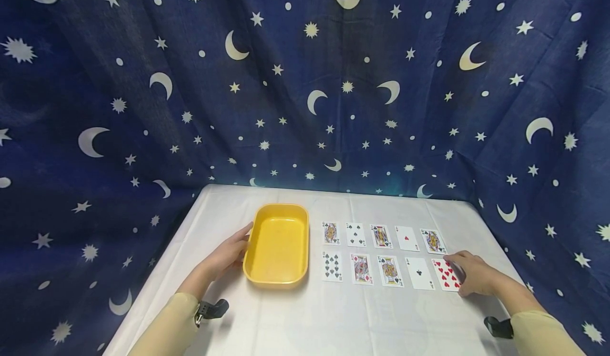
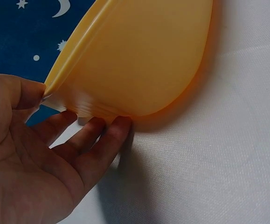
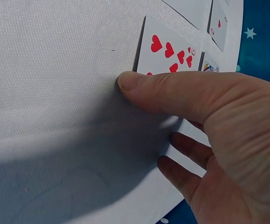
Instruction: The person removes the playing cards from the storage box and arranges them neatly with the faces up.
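Note:
A yellow plastic tray (image 1: 277, 284) stands on the white table. At its left side is my left hand (image 1: 231, 252); the thumb meets the rim and several fingertips touch the outer wall in the left wrist view. Face-up playing cards lie in two rows to the right of the tray. My right hand (image 1: 476, 275) is over the right end of the near row and holds a hearts playing card (image 3: 165, 51), thumb at its near edge and forefinger at its far edge. The card lies flat or nearly so; the hand hides its right side.
In the near row lie a spade card (image 1: 332, 266), two face cards and an ace of clubs (image 1: 420, 274). The far row includes an ace of hearts (image 1: 407, 238) and a face card (image 1: 433, 241). A dark blue curtain (image 1: 305, 80) with moons and stars surrounds the table.

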{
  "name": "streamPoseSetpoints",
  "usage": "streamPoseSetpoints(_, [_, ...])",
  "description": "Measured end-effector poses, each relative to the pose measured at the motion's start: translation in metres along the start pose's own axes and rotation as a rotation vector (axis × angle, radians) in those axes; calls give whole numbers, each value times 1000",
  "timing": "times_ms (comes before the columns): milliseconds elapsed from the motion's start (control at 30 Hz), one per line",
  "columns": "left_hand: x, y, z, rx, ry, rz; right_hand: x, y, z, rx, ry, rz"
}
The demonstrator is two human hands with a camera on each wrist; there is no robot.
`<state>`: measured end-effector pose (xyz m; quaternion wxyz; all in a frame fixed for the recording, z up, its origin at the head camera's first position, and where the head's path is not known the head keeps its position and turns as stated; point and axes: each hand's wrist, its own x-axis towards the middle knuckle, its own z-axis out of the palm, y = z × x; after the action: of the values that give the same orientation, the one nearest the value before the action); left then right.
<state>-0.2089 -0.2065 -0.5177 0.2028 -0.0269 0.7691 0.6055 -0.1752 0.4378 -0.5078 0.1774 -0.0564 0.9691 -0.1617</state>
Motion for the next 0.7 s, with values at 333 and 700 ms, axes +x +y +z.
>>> streamPoseSetpoints(333, [2, -1, 0, -16, 6, 8, 2, 2, 3, -10, 1, -10])
streamPoseSetpoints(700, [0, -1, 0, -2, 15, -11, 2, 2, 4, -9, -6, -13])
